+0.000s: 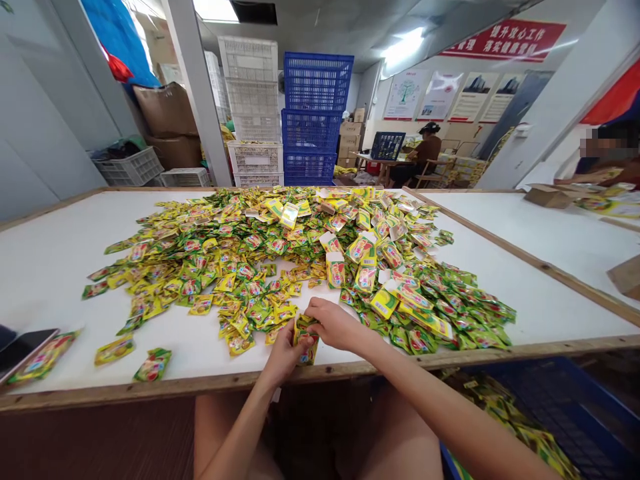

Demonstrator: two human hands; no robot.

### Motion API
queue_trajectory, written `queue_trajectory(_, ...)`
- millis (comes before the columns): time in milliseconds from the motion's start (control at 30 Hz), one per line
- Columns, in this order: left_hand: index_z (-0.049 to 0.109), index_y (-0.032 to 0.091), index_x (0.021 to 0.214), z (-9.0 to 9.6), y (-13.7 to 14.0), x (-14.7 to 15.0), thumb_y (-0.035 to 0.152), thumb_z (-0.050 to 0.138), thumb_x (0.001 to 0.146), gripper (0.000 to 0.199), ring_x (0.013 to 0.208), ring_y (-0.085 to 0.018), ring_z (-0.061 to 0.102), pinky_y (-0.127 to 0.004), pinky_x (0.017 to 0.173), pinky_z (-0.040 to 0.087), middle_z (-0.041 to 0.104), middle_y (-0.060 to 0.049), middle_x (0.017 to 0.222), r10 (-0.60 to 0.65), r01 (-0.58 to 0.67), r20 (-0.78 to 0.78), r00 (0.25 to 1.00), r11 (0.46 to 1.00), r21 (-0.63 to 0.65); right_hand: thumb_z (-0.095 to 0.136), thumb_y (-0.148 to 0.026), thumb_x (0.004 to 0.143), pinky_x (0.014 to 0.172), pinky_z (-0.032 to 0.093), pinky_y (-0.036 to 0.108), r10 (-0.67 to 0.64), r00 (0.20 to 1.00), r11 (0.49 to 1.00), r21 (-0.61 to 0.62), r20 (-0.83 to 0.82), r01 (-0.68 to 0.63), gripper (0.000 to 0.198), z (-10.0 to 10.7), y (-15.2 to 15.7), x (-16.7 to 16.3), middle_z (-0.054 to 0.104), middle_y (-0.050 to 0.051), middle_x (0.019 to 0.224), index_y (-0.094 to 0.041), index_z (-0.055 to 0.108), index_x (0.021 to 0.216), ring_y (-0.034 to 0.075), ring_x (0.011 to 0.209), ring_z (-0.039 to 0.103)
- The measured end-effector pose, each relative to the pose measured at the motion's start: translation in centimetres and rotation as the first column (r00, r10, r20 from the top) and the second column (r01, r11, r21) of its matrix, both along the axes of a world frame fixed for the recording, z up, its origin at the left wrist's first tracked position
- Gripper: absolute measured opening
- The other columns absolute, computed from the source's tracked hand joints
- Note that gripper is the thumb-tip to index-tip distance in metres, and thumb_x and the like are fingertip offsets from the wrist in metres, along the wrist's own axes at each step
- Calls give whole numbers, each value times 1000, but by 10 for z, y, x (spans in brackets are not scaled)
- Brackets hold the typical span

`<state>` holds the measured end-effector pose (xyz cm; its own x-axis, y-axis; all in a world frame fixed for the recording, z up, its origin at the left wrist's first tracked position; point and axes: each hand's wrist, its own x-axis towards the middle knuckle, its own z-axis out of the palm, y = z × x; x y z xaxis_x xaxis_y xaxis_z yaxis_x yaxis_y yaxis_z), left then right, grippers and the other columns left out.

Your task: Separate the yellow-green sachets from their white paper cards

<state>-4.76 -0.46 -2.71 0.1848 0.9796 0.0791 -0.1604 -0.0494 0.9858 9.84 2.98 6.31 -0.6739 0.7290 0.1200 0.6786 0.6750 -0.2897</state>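
Note:
At the table's near edge, my left hand (pixel 283 353) is closed round a small green, yellow and red printed pack (pixel 309 353). My right hand (pixel 334 323) has its fingers bent over the top of the same pack, pressed to it. Whether the pack is a carton or a sachet I cannot tell, as fingers cover much of it. Just beyond my hands lies a wide heap of yellow and green sachets (pixel 193 247). Small cardboard cartons (pixel 336 270), some with white flaps up, lie on the heap's right part. More cartons (pixel 410 303) rest on green sachets beside my right forearm.
A wooden rim (pixel 220 387) borders the white table (pixel 60 240). A phone (pixel 25 350) and loose sachets (pixel 153 365) lie at left. Below right stands a blue crate (pixel 565 400) holding sachets. Stacked blue crates (pixel 317 83) rise behind. Other people (pixel 425 150) sit at tables farther off.

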Motion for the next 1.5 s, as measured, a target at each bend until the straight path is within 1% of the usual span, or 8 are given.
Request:
queue_trajectory(167,51,16,111,4,0,2,37,63,72,45,93,-21,56,-31,82,44,62,-7,102,-5,3,20,1000,998,70,52,-25,83,87,34,38,-57,983,994,87,-176,73,17,-14,-11,4,47,9,117,-17,64,74,24,109,39)
queue_trajectory(367,54,14,106,-4,3,2,43,60,73,44,93,-22,56,-33,83,44,63,-9,101,56,-51,-46,997,994,100,54,-27,82,81,36,38,-96,968,995,-7,-234,97,14,-33,-20,-4,53,8,105,-18,63,76,23,100,45)
queue_trajectory(567,53,17,104,-6,4,0,37,59,75,35,89,-19,58,-31,81,45,63,-5,97,77,-76,-11,997,996,51,50,-24,84,76,39,30,-217,800,973,-187,-559,133,9,-50,-22,6,59,3,86,-19,55,88,16,84,53)
queue_trajectory(700,49,18,105,-2,1,1,36,57,77,34,93,-19,57,-31,83,44,62,-6,97,72,-70,-42,996,996,57,48,-23,84,71,41,27,-269,754,955,-269,-600,127,9,-60,-22,6,60,1,79,-19,56,84,15,75,55)
queue_trajectory(833,33,23,116,-1,-4,2,34,56,79,45,80,-16,59,-30,74,46,59,-2,87,153,-152,-12,988,986,62,48,-22,83,70,41,27,-295,724,955,-213,-623,205,8,-65,-22,5,60,1,81,-20,55,86,15,76,54)
queue_trajectory(1000,40,22,112,-1,-5,6,33,55,79,37,82,-16,58,-30,75,46,54,-2,87,144,-133,-85,986,983,126,45,-21,84,73,41,31,-253,778,967,-141,-575,211,13,-67,-21,12,60,4,82,-20,58,83,18,79,54)
queue_trajectory(1233,40,24,115,-1,-7,4,27,55,79,40,85,-17,59,-30,75,47,55,-3,94,96,-89,-87,992,993,80,49,-31,83,73,46,28,-421,465,906,-389,-778,169,17,-83,-27,6,61,4,84,-18,55,92,16,80,58)
queue_trajectory(1500,54,19,93,-3,-4,0,23,54,77,17,92,-20,57,-33,84,44,60,-5,93,151,-131,-126,980,979,159,45,-32,86,77,45,30,-351,516,933,-338,-781,124,25,-79,-20,-2,64,5,84,-18,66,84,17,83,58)
